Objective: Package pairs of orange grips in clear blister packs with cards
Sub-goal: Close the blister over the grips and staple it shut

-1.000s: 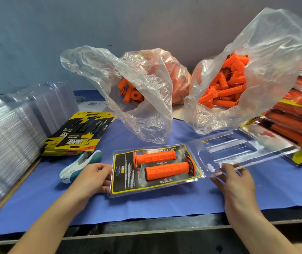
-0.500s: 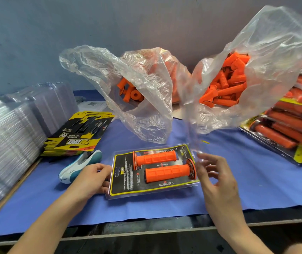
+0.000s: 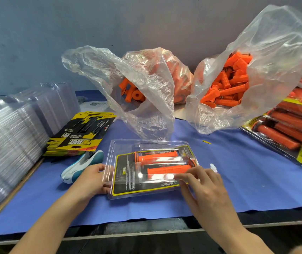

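Note:
A clear blister pack (image 3: 128, 173) lies on the blue mat in front of me, its lid folded over a black-and-yellow card (image 3: 126, 182). Two orange grips sit inside it: one at the back (image 3: 157, 154) and one in front (image 3: 166, 170). My left hand (image 3: 89, 180) grips the pack's left edge, thumb on top. The straight fingers of my right hand (image 3: 207, 191) press down on the lid near its front right corner.
Two open plastic bags of loose orange grips (image 3: 133, 92) (image 3: 227, 88) stand behind the pack. Printed cards (image 3: 80, 136) and a teal-and-white stapler (image 3: 82, 165) lie to the left, beside stacked empty blisters (image 3: 9, 140). Finished packs (image 3: 289, 129) pile at the right. The table edge runs just below my hands.
My right hand swung the clear lid from the right over the card and grips and now presses it down. My left hand stayed at the pack's left edge.

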